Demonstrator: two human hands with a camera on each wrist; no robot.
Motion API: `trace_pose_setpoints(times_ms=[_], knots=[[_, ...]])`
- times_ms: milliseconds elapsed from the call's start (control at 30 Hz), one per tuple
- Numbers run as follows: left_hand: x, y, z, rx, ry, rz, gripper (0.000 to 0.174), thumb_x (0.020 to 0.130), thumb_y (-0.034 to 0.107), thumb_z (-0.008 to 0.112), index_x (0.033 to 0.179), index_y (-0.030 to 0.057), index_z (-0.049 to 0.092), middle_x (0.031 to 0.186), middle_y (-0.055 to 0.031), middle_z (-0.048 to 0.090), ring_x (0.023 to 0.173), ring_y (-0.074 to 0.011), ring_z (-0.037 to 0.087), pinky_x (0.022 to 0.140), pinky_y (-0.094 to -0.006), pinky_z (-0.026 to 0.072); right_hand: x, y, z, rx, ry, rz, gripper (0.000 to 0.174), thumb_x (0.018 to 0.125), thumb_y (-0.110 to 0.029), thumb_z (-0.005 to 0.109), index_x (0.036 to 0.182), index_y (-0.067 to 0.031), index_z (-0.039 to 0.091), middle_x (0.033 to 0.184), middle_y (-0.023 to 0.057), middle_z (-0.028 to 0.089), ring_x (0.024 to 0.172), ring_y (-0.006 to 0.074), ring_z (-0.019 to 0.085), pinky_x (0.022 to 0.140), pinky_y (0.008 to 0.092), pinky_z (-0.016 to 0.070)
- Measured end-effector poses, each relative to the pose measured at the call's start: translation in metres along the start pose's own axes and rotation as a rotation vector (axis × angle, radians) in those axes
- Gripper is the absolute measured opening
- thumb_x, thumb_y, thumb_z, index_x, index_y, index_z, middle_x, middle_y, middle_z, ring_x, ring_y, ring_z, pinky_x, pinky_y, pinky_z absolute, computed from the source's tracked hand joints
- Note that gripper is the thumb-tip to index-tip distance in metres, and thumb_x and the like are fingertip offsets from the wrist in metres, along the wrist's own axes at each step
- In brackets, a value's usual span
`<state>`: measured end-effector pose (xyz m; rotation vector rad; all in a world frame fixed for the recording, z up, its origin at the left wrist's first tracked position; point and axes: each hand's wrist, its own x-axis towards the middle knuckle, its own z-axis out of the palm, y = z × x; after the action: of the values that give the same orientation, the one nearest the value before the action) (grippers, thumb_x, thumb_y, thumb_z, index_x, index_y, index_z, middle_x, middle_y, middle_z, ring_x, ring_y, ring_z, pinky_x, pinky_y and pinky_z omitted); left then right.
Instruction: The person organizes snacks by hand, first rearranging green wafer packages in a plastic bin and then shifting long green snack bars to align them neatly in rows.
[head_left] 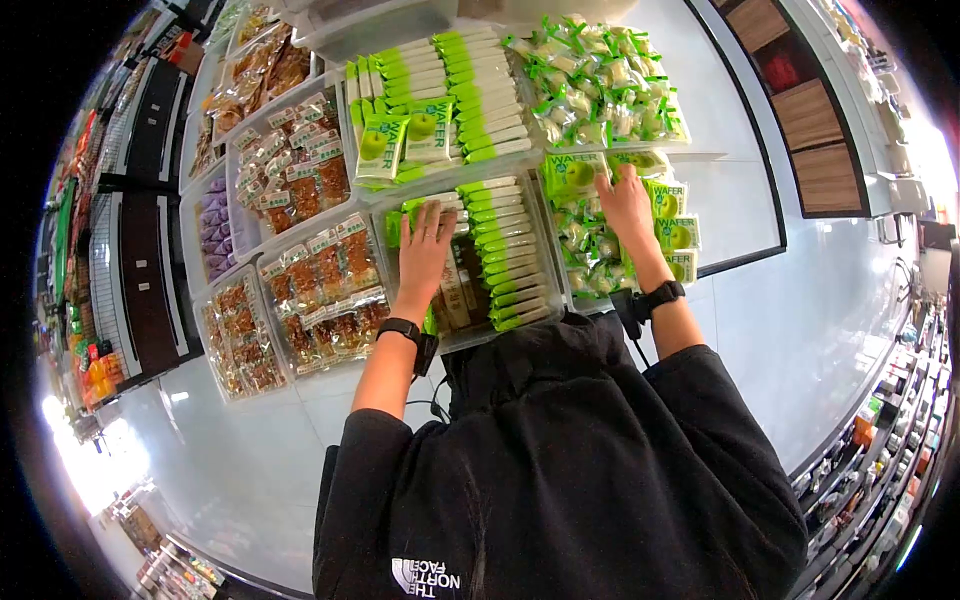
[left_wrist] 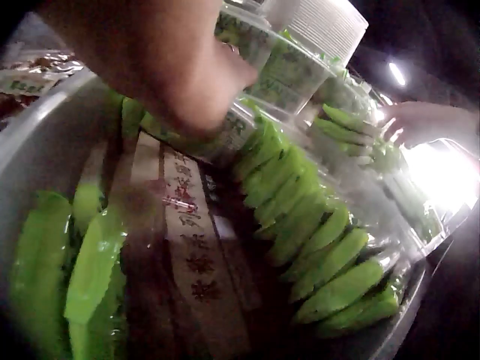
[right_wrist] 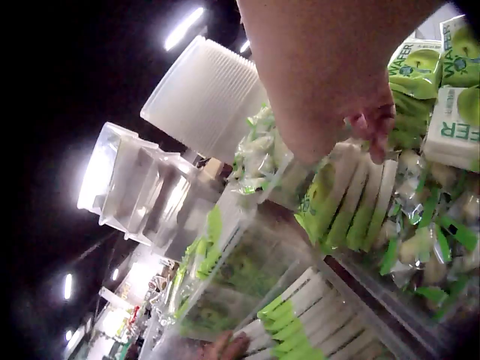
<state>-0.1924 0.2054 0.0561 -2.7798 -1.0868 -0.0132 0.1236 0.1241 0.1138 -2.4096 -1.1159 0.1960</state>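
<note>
In the head view my left hand [head_left: 425, 250] reaches into a clear bin [head_left: 395, 290], its extended fingers touching wafer packets [head_left: 450, 203] at the far end. A long row of green-and-white wafer packets [head_left: 505, 250] stands along the bin's right side. Brown card with printed characters [left_wrist: 199, 255] shows on the bin floor in the left wrist view. My right hand [head_left: 630, 215] is over the neighbouring bin and grips a small stack of wafer packets [right_wrist: 352, 199]. Beneath lie small clear-and-green wrapped pieces [head_left: 595, 245]; more wafer packets [head_left: 680, 232] lie flat along the right side.
A full wafer bin [head_left: 440, 90] and a heap of green-wrapped pieces [head_left: 600, 80] are beyond my hands. Bins of brown packaged snacks [head_left: 325, 280] and purple packets [head_left: 215, 225] stand to the left. Stacked clear containers [right_wrist: 202, 97] rise behind.
</note>
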Motion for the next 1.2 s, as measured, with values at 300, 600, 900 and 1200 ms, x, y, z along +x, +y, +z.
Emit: trace_pose_setpoints(times_ms=[300, 600, 900, 1200], knots=[[0.009, 0.044, -0.037, -0.572, 0.106, -0.06, 0.044, 0.088, 0.025, 0.057, 0.125, 0.0044, 0.045, 0.129, -0.0152, 0.041, 0.123, -0.0336, 0.038, 0.105, -0.0509, 0.0279, 0.001, -0.011, 0.012, -0.1, -0.046, 0.095, 0.049, 0.074, -0.045, 0.068, 0.096, -0.0028, 0.059, 0.093, 0.0169, 0.061, 0.094, 0.034, 0.059, 0.08, 0.0426, 0.048], [0.032, 0.076, -0.044, -1.122, -0.05, -0.115, 0.045, 0.091, 0.027, 0.052, 0.124, -0.001, 0.041, 0.122, -0.0226, 0.048, 0.114, -0.0385, 0.046, 0.095, -0.0442, 0.039, -0.014, 0.013, 0.011, 0.153, -0.009, 0.022, 0.028, 0.073, -0.029, 0.07, 0.08, -0.0035, 0.063, 0.081, 0.0129, 0.064, 0.08, 0.0311, 0.061, 0.071, 0.0395, 0.0463], [0.025, 0.081, -0.002, -1.344, -0.056, -0.277, 0.051, 0.091, 0.028, 0.053, 0.128, -0.0016, 0.035, 0.124, -0.0228, 0.047, 0.115, -0.0372, 0.047, 0.093, -0.0427, 0.0412, -0.033, 0.005, 0.021, 0.484, -0.123, 0.045, 0.019, 0.078, -0.017, 0.066, 0.076, 0.0008, 0.059, 0.068, 0.0069, 0.062, 0.063, 0.0147, 0.057, 0.061, 0.0309, 0.0458], [-0.008, 0.05, -0.009, -1.89, -0.026, -0.372, 0.058, 0.084, 0.013, 0.065, 0.133, 0.0058, 0.036, 0.105, -0.006, 0.053, 0.098, -0.0135, 0.05, 0.086, -0.0301, 0.0432, -0.085, -0.042, 0.023, 0.783, -0.446, -0.16, 0.014, 0.081, -0.011, 0.062, 0.077, 0.0005, 0.056, 0.067, 0.0051, 0.062, 0.06, 0.0065, 0.054, 0.056, 0.0247, 0.0446]])
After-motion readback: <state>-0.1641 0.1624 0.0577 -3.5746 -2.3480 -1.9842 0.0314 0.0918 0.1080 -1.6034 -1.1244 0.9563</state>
